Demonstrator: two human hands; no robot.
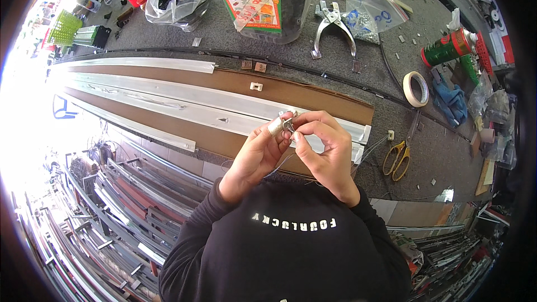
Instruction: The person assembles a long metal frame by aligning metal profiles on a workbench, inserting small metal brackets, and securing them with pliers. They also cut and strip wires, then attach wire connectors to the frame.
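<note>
My left hand (254, 159) and my right hand (327, 145) meet in front of my chest, over the near edge of the bench. Between their fingertips is a small metal piece (288, 125), partly covered by the fingers. Both hands are closed on it in a pinch. A pale, silvery band or sleeve (275, 127) shows at my left thumb; I cannot tell whether it is tape or a part. A thin bluish cord (278, 168) hangs below the hands. Behind them, long white rails (218, 105) lie on brown cardboard (173, 85). A small white bracket (256, 86) sits on it.
Yellow-handled scissors (396, 160) lie to the right, near a tape roll (415, 89), a blue cloth (449, 99) and a spray can (449, 47). Metal pliers (334, 29), a bag of small parts (366, 14) and a clear bin (293, 8) stand farther back. Metal bars (117, 207) fill the lower left.
</note>
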